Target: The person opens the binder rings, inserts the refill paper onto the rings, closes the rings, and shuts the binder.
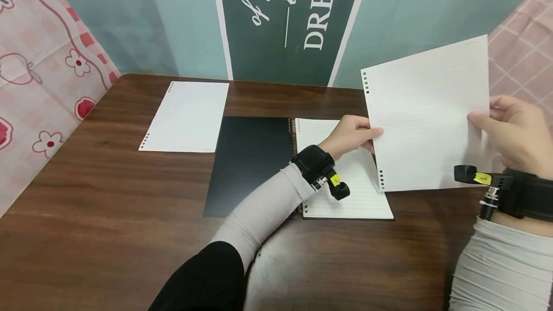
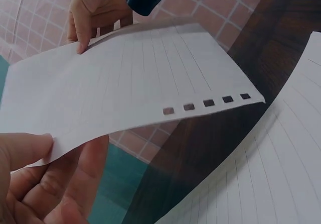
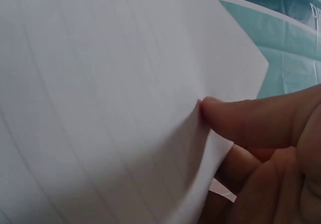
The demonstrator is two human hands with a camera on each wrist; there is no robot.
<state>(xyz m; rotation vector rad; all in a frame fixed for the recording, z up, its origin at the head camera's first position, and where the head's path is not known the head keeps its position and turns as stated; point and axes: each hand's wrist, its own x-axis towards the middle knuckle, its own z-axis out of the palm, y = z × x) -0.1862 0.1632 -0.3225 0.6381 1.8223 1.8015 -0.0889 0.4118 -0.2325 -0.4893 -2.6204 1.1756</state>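
A lined loose-leaf sheet (image 1: 427, 121) is raised above the right side of the desk (image 1: 108, 205), tilted up, with its row of punched holes on the left edge. The left hand (image 1: 352, 133) pinches that punched edge between thumb and fingers. The right hand (image 1: 516, 128) pinches the opposite, right edge, and the left wrist view shows the paper bowing slightly between the two.

Near the middle of the desk, left of the raised sheet, a ring-bound notebook lies spread: its dark cover (image 1: 252, 157) to the left, its lined pages (image 1: 363, 181) to the right, partly behind the left hand and forearm. Farther left, near the far edge of the desk, a white punched sheet (image 1: 186, 118) lies just beside the cover.

A teal backdrop (image 1: 186, 28) with white lettering stands behind the desk, between a pink fruit-and-flower cloth (image 1: 43, 85) at left and a pink grid-patterned cloth (image 1: 529, 61) at right.
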